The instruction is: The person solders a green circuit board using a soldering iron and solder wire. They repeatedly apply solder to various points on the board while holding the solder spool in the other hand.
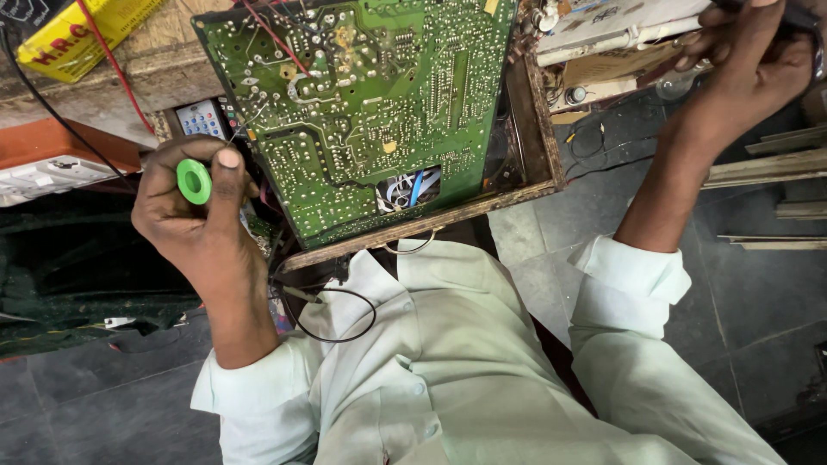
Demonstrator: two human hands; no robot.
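one green spool [194,181] (hole facing the camera) sits clamped in left hand [194,215] fingers.

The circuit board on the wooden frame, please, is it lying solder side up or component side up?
Solder side up: the circuit board shows bare traces and solder dots, resting tilted on the wooden frame.

Dark grey tiles [741,293] cover the floor below me. A worn wooden bench [164,69] stands ahead, with planks [775,164] beside it.

A single head-worn camera looks steeply down the person's own chest, close over the green circuit board [370,103]. The view takes in both raised forearms and the tiled floor [741,293] below.
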